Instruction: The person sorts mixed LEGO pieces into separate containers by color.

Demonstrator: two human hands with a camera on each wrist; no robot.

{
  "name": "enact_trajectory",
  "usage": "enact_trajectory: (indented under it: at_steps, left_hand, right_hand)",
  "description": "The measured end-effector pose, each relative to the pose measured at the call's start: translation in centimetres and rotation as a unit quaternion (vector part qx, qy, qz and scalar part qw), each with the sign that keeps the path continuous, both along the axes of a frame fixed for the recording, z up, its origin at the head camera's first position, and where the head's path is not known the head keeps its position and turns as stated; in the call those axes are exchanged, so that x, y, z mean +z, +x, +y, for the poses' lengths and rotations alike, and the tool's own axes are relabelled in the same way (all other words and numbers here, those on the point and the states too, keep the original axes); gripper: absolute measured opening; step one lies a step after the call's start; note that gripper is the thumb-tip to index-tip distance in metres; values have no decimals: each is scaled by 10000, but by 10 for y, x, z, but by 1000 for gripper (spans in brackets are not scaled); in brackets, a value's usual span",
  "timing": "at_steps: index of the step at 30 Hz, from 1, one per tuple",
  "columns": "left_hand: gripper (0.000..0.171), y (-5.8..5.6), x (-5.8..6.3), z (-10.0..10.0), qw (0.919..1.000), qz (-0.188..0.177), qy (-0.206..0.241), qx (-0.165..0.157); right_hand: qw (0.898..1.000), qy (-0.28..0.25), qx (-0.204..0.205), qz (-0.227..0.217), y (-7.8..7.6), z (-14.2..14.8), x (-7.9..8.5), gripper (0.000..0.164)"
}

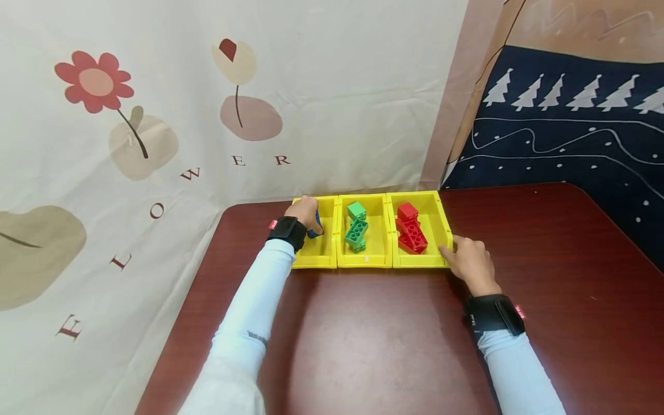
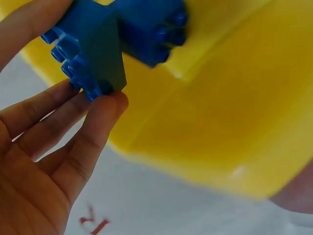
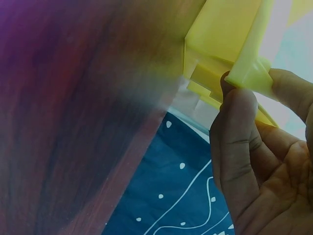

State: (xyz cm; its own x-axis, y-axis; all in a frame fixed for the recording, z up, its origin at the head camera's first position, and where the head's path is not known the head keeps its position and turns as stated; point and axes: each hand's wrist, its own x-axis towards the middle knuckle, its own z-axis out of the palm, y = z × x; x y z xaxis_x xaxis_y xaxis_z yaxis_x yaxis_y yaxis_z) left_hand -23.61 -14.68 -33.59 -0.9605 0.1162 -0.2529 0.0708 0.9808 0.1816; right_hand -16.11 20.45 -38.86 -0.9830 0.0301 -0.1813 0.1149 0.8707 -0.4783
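Observation:
My left hand [image 1: 303, 211] reaches into the left yellow bin [image 1: 324, 251] and pinches a blue building block [image 2: 100, 49] between thumb and fingers. Against that block is another blue studded piece [image 2: 154, 32]; whether they are joined I cannot tell. Mostly, the hand covers the blue blocks in the head view. On the far side of the row, my right hand [image 1: 471, 266] grips the outer rim of the right yellow bin [image 1: 438, 245], thumb and fingers on either side of the edge [image 3: 244, 73].
Green blocks [image 1: 356, 231] lie in the middle yellow bin [image 1: 378, 248], and red blocks [image 1: 413, 235] in the right one. The three bins stand side by side at the back of a dark red table [image 1: 378, 340]. A flower-printed cloth [image 1: 332, 115] hangs behind.

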Motion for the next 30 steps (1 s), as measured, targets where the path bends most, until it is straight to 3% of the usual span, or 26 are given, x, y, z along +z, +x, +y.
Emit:
enact_trajectory:
  at_steps: [8, 14, 22, 26, 30]
  left_hand:
    - [35, -9, -16, -9, 9999, -28, 6, 163]
    - [41, -8, -15, -10, 9998, 11, 5, 205]
    - [45, -7, -18, -9, 9992, 113, -378, 29]
    - [59, -5, -17, -10, 9987, 292, -392, -123]
    - [71, 4, -8, -10, 9975, 656, -141, -216]
  right_hand:
    - [10000, 0, 51, 23, -1, -3, -1, 61]
    - [10000, 0, 57, -29, -3, -4, 2, 62]
    - [9999, -10, 22, -124, -5, -5, 0, 63]
    - [9999, -14, 2, -110, -5, -4, 0, 64]
    - [10000, -19, -7, -85, -8, -1, 2, 66]
